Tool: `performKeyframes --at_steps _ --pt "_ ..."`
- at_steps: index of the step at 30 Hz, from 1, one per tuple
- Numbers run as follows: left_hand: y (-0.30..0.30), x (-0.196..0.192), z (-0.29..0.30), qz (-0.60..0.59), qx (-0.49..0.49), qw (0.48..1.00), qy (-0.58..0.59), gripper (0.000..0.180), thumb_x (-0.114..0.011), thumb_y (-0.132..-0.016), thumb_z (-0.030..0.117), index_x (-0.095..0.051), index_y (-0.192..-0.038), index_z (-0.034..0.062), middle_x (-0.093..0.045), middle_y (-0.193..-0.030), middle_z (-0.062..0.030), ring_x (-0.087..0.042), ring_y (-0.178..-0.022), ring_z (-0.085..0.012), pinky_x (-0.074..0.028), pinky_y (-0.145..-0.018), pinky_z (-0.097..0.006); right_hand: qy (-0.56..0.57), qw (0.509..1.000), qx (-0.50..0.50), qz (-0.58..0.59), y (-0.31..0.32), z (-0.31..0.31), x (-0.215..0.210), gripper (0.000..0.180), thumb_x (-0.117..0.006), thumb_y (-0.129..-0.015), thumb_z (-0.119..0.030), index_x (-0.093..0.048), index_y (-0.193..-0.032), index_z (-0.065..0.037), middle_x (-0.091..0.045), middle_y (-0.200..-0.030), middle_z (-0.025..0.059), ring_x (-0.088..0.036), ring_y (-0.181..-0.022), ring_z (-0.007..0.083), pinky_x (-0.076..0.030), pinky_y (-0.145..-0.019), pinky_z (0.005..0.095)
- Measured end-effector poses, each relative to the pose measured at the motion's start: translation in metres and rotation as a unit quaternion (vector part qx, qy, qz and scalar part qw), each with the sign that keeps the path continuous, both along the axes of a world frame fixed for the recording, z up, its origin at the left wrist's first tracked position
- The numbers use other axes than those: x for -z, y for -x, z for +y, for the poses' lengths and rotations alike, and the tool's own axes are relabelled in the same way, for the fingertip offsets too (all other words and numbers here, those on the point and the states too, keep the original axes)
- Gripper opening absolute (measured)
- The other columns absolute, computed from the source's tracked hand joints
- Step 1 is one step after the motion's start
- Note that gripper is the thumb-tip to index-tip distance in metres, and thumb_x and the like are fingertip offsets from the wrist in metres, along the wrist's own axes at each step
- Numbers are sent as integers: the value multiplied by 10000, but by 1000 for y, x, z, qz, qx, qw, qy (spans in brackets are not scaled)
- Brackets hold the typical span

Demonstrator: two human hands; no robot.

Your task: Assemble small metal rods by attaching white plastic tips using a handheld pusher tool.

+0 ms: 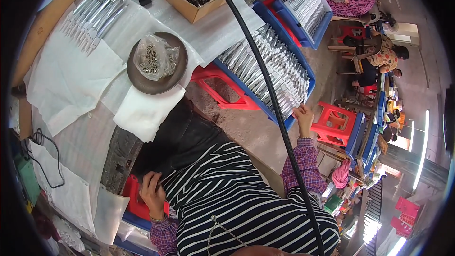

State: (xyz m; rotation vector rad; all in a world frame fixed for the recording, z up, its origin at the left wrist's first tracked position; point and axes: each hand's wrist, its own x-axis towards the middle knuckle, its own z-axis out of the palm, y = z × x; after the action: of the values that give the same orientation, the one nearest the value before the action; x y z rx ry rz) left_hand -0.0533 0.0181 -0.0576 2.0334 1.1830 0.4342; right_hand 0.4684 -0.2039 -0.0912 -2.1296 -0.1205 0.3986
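In the head view, the right hand [303, 116] reaches to the near corner of the blue crate [265, 28] of metal pieces [272, 73], its grip pinching one piece at the row's end. The left hand [152, 192] rests on a red stool [135, 199] below the tabletop [76, 85] edge, fingers curled; whether it holds anything cannot be told.

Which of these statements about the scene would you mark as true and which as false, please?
1. The right hand reaches the blue crate of metal pieces. True.
2. The round dish holds a clear bag of small parts. True.
3. The cardboard box is empty. False: metal pieces lie in it.
4. The left hand holds a metal tool. False: no tool shows; it rests at the dark trousers.
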Motion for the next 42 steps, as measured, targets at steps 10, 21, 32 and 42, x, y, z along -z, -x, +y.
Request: performKeyframes --at_steps 10,21,32,42 --pt "1 3 0 2 2 1000 8 324 -510 -644 -102 -617 -927 12 -595 -935 -146 -607 -822 -326 -494 -684 -359 138 975 -60 -161 14 13 -13 296 -600 -798 -41 -610 -1060 97 -655 -719 81 -608 -590 106 -496 -535 210" --pt "-2 6 1 -2 -4 1000 0 336 -495 -646 -101 -619 -936 13 -598 -937 -153 -609 -825 -326 -494 -693 -357 21 995 21 -95 8 3 -15 218 -588 -843 -65 -630 -1012 66 -654 -762 86 -606 -614 108 -511 -531 223" --pt "-7 0 6 -14 -46 999 25 271 -550 -652 -78 -652 -868 51 -613 -904 -106 -624 -773 -294 -498 -643 -357 -24 980 -91 -175 49 89 -77 138 -680 -801 -78 -552 -831 -37 -515 -685 -30 -476 -583 47 -369 -503 190" --pt "-15 -72 36 -124 -80 989 32 277 -625 -667 -114 -667 -887 49 -611 -857 -105 -614 -669 -225 -469 -533 -269 -188 829 -527 9 179 229 -95 192 -526 -664 127 -436 -687 -42 -430 -751 30 -434 -691 121 -361 -637 212"
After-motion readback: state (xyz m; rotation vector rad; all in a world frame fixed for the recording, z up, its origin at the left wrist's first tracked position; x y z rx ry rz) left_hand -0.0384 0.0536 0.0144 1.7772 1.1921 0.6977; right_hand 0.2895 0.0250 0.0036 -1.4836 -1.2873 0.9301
